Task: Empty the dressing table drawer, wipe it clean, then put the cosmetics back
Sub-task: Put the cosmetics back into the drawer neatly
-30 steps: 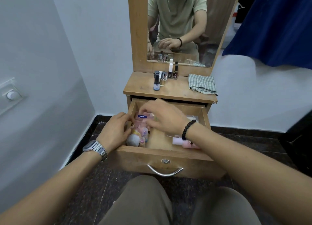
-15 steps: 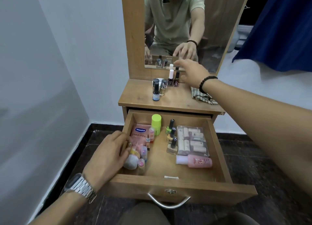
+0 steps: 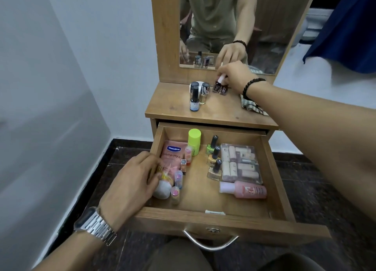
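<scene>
Drawer (image 3: 219, 213) open, mostly full; emptying barely begun. Right hand (image 3: 236, 75) has come up from it to the bench (image 3: 219, 112), grip closed on a white-capped bottle (image 3: 220, 81) by others. Left hand (image 3: 130, 187) loosely curled on a pale ball (image 3: 161, 191).

Matt wood-grain drawer (image 3: 213, 220) with a shiny metal handle (image 3: 210, 242).

Soft, even indoor light fills the corner, leaving only faint shadows inside the open drawer (image 3: 276, 169) and under the table (image 3: 213, 116) top. The wall (image 3: 61, 87) is pale and flat, without glare. Wide-angle distortion bends the mirror (image 3: 223, 26) frame and stretches both forearms at the edges. The left hand (image 3: 130, 181) shows slight motion blur at the fingers; small labels stay soft.
</scene>
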